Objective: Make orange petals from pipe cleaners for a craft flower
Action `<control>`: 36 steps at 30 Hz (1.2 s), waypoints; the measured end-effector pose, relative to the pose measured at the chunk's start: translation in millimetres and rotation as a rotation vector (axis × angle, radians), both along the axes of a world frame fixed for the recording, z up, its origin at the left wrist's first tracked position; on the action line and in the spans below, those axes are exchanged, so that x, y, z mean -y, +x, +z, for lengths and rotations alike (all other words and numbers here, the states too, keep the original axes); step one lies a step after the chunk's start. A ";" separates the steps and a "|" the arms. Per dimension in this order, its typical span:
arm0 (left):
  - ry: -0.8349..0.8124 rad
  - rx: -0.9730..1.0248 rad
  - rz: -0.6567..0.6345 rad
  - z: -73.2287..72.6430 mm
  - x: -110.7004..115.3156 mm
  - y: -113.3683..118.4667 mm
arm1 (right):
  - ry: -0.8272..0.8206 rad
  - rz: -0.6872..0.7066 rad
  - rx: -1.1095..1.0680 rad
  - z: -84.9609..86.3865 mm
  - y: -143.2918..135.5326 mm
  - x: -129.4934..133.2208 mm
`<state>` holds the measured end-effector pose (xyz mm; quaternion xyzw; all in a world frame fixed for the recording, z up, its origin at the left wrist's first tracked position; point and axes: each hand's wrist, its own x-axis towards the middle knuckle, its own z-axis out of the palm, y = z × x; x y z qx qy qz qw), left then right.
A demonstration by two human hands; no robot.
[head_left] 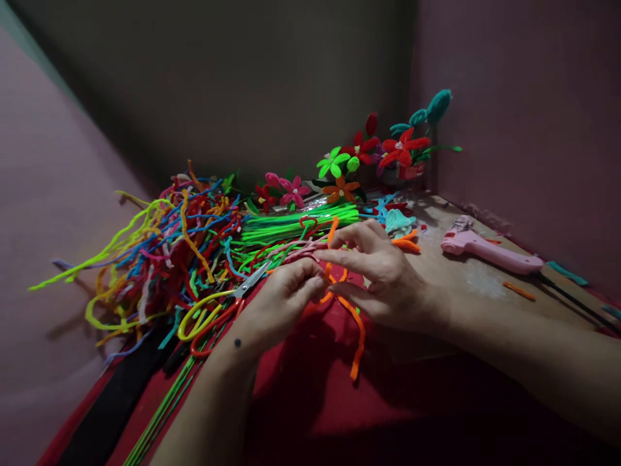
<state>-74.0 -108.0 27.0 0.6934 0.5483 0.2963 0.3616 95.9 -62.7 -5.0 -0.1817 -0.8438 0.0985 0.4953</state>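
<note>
Fuzzy, matt fibre on the orange pipe cleaner [359, 336] here at centre; over at centre left, the scissors [239, 291], shiny metal up front, smooth plastic behind; smooth pink plastic on the glue gun [499, 252], right; and the dim red worktop [286, 382], lower centre, looks like matt cloth.

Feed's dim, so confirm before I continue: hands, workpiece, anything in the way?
Left hand pinched at orange pipe cleaners; right hand beside it, grip unclear. One orange end loose. Scissors close by left forearm, possible snag.
</note>
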 end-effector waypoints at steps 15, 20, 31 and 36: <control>0.073 0.081 0.120 -0.5 0.3 4.7 | -0.882 0.196 0.099 8.3 1.8 -4.8; 0.091 0.136 0.315 -6.4 1.0 19.0 | -0.677 0.033 0.061 2.4 -4.0 0.0; -0.047 0.405 0.249 -12.4 -3.2 14.4 | -0.782 0.021 -0.032 4.3 -4.5 3.5; -0.036 0.438 0.294 -15.0 -4.0 20.3 | -0.982 0.144 -0.119 0.0 -7.0 -0.7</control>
